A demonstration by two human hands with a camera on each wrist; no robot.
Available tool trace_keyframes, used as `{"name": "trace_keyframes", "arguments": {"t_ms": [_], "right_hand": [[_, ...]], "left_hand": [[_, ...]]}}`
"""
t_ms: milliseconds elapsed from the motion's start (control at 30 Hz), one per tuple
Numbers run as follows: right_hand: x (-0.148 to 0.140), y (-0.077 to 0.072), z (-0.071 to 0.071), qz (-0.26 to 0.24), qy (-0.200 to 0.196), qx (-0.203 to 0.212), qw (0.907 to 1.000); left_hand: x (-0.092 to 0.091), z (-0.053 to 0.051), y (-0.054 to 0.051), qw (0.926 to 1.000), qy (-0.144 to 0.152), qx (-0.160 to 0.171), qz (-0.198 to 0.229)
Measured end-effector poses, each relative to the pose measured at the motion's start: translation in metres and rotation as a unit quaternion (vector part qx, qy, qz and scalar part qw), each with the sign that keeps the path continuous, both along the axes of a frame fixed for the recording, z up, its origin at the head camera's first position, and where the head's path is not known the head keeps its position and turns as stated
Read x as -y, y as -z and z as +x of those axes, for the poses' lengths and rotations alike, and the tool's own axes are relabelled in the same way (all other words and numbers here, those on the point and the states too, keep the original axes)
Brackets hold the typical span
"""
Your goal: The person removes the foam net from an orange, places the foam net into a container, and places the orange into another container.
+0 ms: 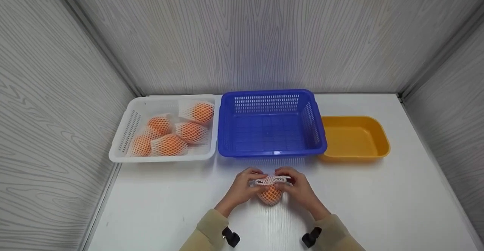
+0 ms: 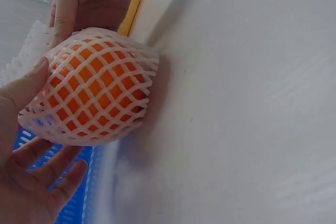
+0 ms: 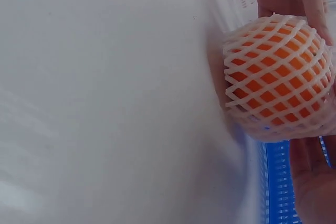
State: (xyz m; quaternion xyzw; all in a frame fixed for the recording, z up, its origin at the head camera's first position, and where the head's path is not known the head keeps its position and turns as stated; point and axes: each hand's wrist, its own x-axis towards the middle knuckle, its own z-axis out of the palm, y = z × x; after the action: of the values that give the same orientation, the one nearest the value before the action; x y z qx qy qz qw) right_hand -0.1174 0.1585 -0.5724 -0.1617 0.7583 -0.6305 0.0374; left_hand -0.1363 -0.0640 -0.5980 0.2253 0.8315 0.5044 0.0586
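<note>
- At table front, centred just short of the blue basket (image 1: 272,154): one orange (image 1: 271,196) in a white foam net (image 1: 270,180), between both hands. Cannot tell whether it touches the table (image 1: 382,202).
- Left hand (image 1: 243,186): clamped on the net from the left, thumb on the near side. Left wrist view shows the other fingers spaced apart along the far side.
- Right hand (image 1: 300,190): clamped on the net from the right, thumb likewise on the near side. The two hands face each other, the fruit's width apart.
- Net: far end gathered between the fingers; near part fits closely, orange skin visible through the mesh.
- Blue basket: front rim lies beyond the fingertips, a narrow strip of table between.
- White basket (image 1: 162,159): left of the blue one, rims just beside each other. Holds five netted oranges (image 1: 169,145).
- Yellow tray (image 1: 353,155): right of the blue basket, whose rim hides the tray's left end.
- Room: table top runs wide from the left sleeve (image 1: 206,228) toward the left panel (image 1: 49,130), and from the right sleeve (image 1: 336,232) toward the table's right edge. Behind, the back panel (image 1: 264,35) stands near the baskets' rear rims.
</note>
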Motion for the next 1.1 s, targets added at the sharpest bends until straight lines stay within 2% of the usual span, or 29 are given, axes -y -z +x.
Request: {"name": "trace_keyframes", "arguments": {"t_ms": [133,233,500,667,800,933,1100], "right_hand": [[-0.0026,0.0011,-0.001,0.028,-0.066,0.006,0.9974],[-0.0028,0.0007,-0.002,0.051,-0.09,-0.002,0.9947],[0.0006,-0.0019,-0.0008,0.037,-0.047,-0.038,0.9975],[0.0039,0.0008,-0.0016,0.028,-0.018,-0.091,0.9953],[0.0052,0.0047,-0.0027,0.009,-0.013,-0.115,0.9932],[0.0047,0.0049,-0.0028,0.002,-0.023,-0.1,0.9947],[0.0014,0.0012,-0.0019,0.022,-0.051,-0.058,0.9968]], "left_hand": [[-0.0017,0.0042,0.0025,0.9998,-0.011,-0.004,0.019],[-0.0032,0.0058,0.0026,0.9992,-0.014,-0.01,0.035],[-0.0067,0.0054,-0.0023,0.9978,-0.017,-0.028,0.058],[-0.0072,0.0033,-0.003,0.9983,-0.018,-0.021,0.051],[-0.0062,0.003,-0.0026,0.9992,-0.006,-0.017,0.036],[-0.0061,0.0026,-0.0025,0.9987,0.0,-0.029,0.042],[-0.0074,0.0028,-0.0053,0.9975,-0.016,-0.054,0.042]]}}
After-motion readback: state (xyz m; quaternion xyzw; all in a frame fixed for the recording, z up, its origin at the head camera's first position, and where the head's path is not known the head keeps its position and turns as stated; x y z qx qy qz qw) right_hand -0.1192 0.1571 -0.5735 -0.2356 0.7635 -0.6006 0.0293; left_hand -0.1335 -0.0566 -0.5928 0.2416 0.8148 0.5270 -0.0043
